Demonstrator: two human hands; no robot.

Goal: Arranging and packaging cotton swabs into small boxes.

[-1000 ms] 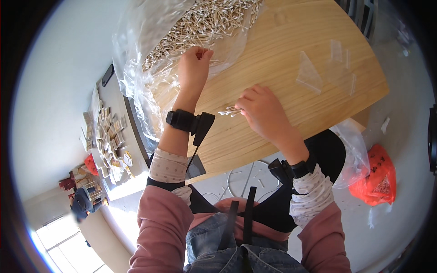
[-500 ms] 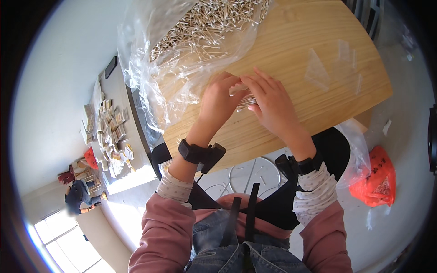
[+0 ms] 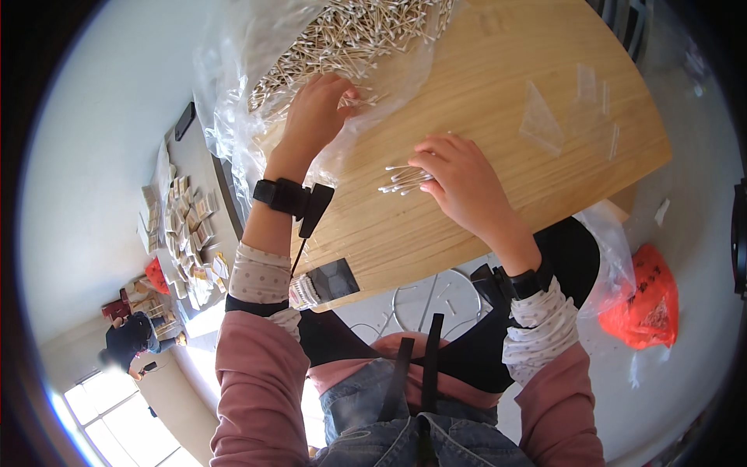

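Observation:
My right hand (image 3: pixel 463 175) is closed around a small bundle of cotton swabs (image 3: pixel 401 180), whose white tips stick out to the left, just above the wooden table (image 3: pixel 498 101). My left hand (image 3: pixel 317 115) is at the near edge of a large heap of loose cotton swabs (image 3: pixel 358 39). Its fingers are bent, with a gap between thumb and forefinger where a few swabs show. The heap lies in an opened clear plastic bag (image 3: pixel 233 109) at the far left of the table.
Clear plastic pieces (image 3: pixel 542 121) lie on the table's right side. At its near left edge sits a dark flat case (image 3: pixel 334 280) beside packed swabs. Many small packs (image 3: pixel 187 218) cover another table, with a phone (image 3: pixel 185 121). A red bag (image 3: pixel 642 300) stands right; a person (image 3: pixel 132 338) is far left.
My left hand has left the bundle and moved up and left to the heap. My right hand stays near its place, keeping the swabs. The case at the near edge has come into view.

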